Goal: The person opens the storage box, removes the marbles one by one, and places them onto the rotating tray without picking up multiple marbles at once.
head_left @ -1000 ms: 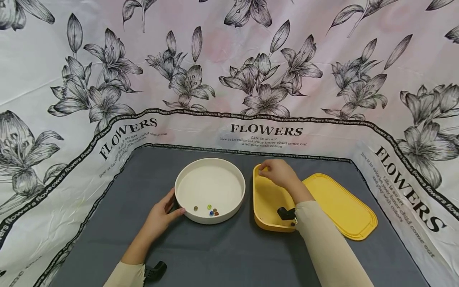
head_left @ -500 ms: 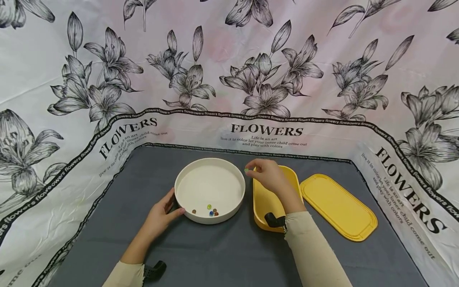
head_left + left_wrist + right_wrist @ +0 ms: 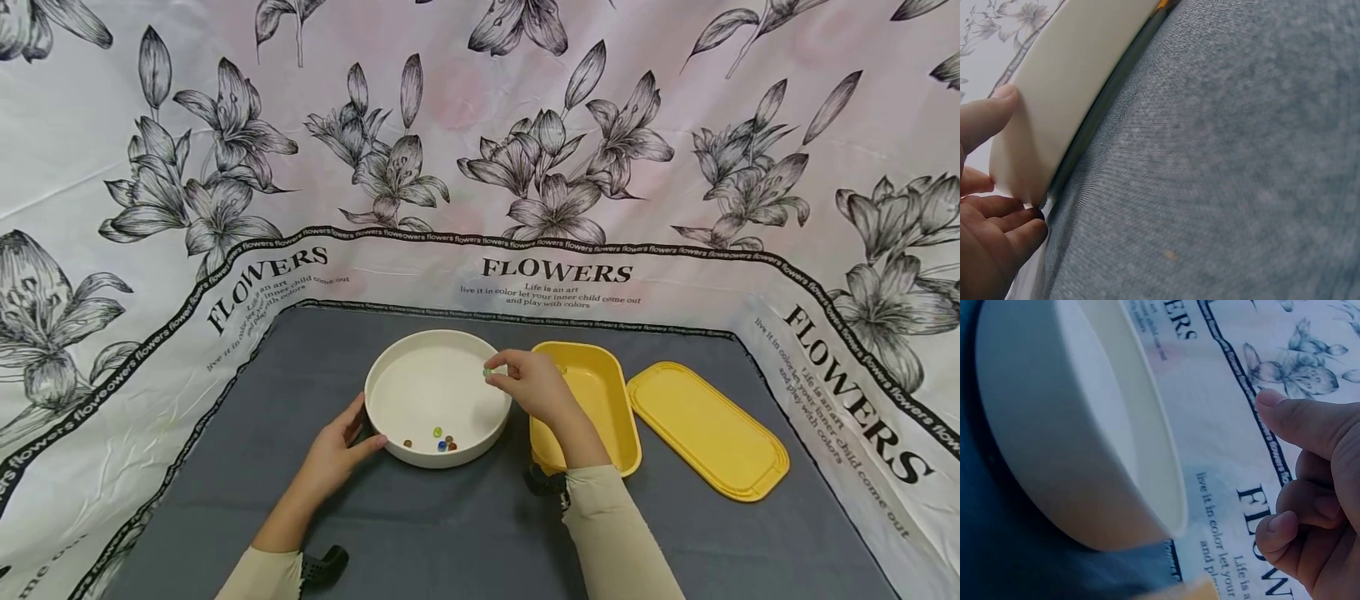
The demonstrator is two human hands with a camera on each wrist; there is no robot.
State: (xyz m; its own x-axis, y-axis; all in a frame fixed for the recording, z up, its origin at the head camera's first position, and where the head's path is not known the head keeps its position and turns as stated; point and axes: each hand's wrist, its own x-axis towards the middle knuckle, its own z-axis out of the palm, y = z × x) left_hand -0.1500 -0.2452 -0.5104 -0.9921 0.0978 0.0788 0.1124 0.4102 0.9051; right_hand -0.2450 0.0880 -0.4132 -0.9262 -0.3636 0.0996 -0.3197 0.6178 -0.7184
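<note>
A white round tray (image 3: 435, 383) stands on the dark grey cloth. My left hand (image 3: 337, 450) holds its near left side, thumb at the rim and fingers against the outer wall, as the left wrist view (image 3: 997, 206) also shows. Over the tray's right rim, my right hand (image 3: 532, 383) pinches a small green marble (image 3: 487, 372) between thumb and fingertips. In the right wrist view, no marble shows by the right hand (image 3: 1310, 487). Inside the tray, near its front, lie a yellow-green marble (image 3: 437, 432), a blue marble (image 3: 442, 446) and several brown ones (image 3: 408, 443).
Right of the tray is a yellow box (image 3: 600, 400), partly behind the right forearm, with a yellowish marble (image 3: 562, 368) near its far end. Its yellow lid (image 3: 708, 432) lies flat farther right. A flower-printed cloth (image 3: 555, 275) rises behind.
My right hand has come out of the yellow box and moved left to the tray's right rim, carrying the green marble. My left hand keeps its place on the tray.
</note>
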